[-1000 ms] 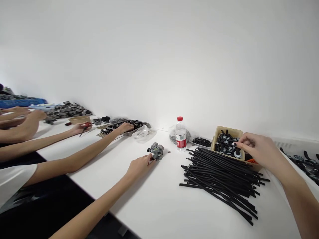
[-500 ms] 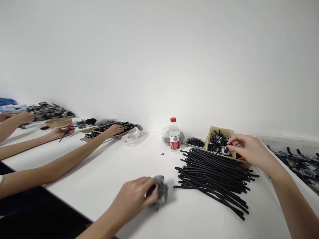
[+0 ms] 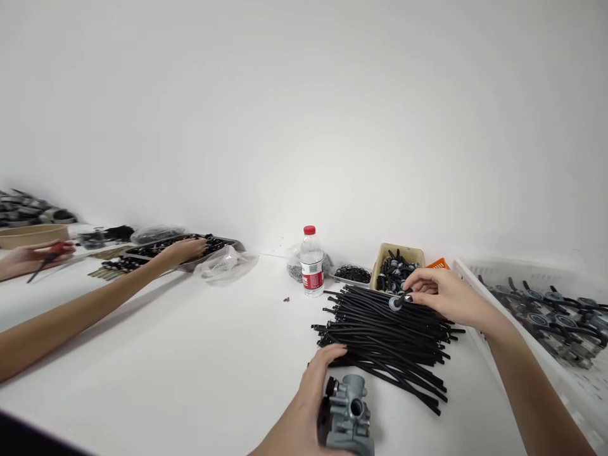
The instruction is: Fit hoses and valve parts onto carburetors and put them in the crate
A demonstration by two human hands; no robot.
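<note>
My left hand [image 3: 304, 408] is wrapped around a grey metal carburetor [image 3: 350, 411] near the table's front edge, its fingers along the far side. A round opening in the carburetor's body faces up toward me. Between the thumb and fingers of my right hand [image 3: 444, 296] is a small black cap with a grey round disc [image 3: 395, 303], held above a pile of black rubber hoses [image 3: 380, 329]. Behind that hand, a tan bin [image 3: 422, 255] contains several similar black and grey caps.
A red-capped bottle [image 3: 312, 266] stands beside a tray of black rings [image 3: 352, 274]. At the right, a white crate [image 3: 475, 275] holds several carburetors. On the left, a co-worker's hand [image 3: 183, 251] reaches into a metal tray [image 3: 236, 244]; another hand [image 3: 33, 258] holds a red-handled screwdriver [image 3: 56, 251].
My right hand has drawn a cap out of the tan bin and back over the hoses. My left hand has brought the carburetor right and nearer. The view has turned right.
</note>
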